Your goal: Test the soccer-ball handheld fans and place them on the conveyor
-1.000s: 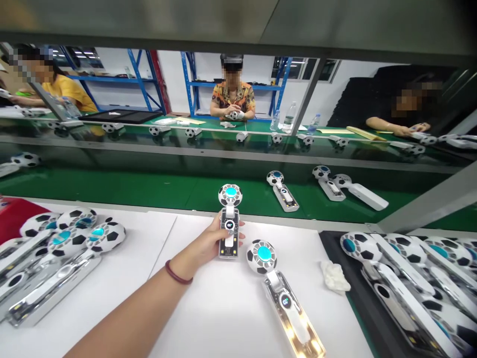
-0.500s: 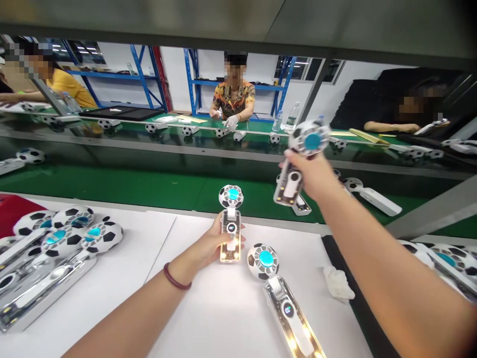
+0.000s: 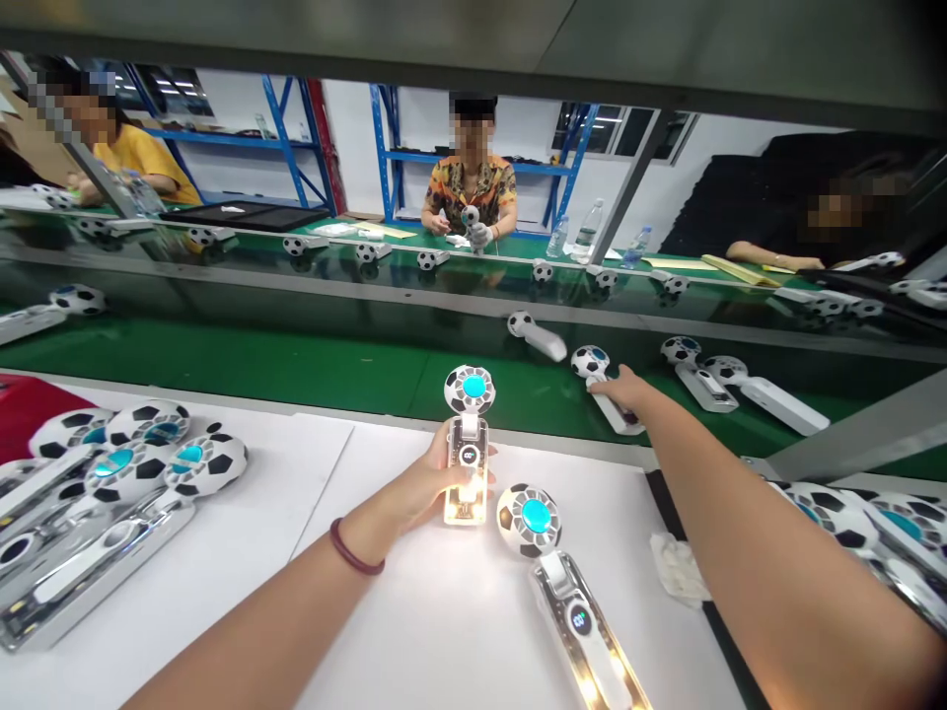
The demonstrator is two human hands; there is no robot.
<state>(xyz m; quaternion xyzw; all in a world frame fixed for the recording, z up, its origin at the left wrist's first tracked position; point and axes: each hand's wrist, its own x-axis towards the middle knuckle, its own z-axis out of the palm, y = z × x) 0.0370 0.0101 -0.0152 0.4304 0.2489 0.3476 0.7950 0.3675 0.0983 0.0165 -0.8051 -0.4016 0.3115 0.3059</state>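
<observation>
My left hand [image 3: 433,478] is wrapped round a lit football-headed device [image 3: 468,473], held upright above the white worktop, its small display glowing. To its right a second lit device [image 3: 584,631] lies on the worktop with its blue-centred ball head [image 3: 529,520] pointing away from me. My right hand [image 3: 625,390] reaches over the green belt, its fingers at the neck of another football device [image 3: 607,394] that lies there; whether they grip it is unclear.
Several football devices [image 3: 110,552] are piled at the left, more [image 3: 829,513] at the right edge. A crumpled white tissue [image 3: 679,569] lies near my right forearm. Devices rest along the green belt [image 3: 332,375]. A metal post [image 3: 850,434] slants at the right. People sit opposite.
My right hand has lowered to the belt, and the device it held is out of it. A device now lies further back on the belt. My left hand keeps its hold.
</observation>
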